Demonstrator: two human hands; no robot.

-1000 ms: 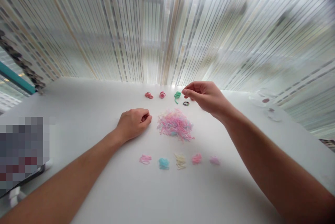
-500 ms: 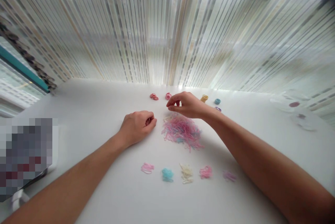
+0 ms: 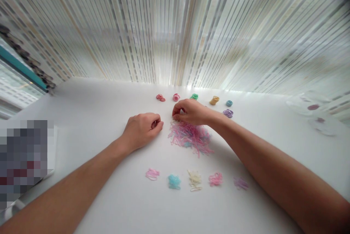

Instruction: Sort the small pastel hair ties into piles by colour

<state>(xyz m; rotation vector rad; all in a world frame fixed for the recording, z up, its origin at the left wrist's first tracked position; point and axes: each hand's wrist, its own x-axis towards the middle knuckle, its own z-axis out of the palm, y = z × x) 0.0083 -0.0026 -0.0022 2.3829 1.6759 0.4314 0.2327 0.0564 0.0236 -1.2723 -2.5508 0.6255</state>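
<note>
A loose heap of thin pink, purple and blue bands (image 3: 191, 138) lies mid-table. At its upper left edge is my right hand (image 3: 188, 111), thumb and fingertips pinched together; anything between them is too small to tell. My left hand (image 3: 143, 128) rests on the white table left of the heap, fingers curled closed, their contents hidden. Nearer me, small piles form a row: pink (image 3: 152, 174), turquoise (image 3: 174, 181), cream (image 3: 194, 180), darker pink (image 3: 216, 179) and lilac (image 3: 241, 183).
Behind my hands are small coiled bundles: red (image 3: 160, 98), pink (image 3: 176, 97), green (image 3: 194, 96), yellow (image 3: 214, 100), blue (image 3: 229, 103) and purple (image 3: 228, 113). Clear plastic containers (image 3: 314, 107) stand far right. A blurred-out object (image 3: 26, 161) is at left; a striped curtain (image 3: 169, 26) hangs behind.
My right hand has moved down and slightly left to the heap's upper edge, uncovering the green bundle. My left hand has stayed nearly still.
</note>
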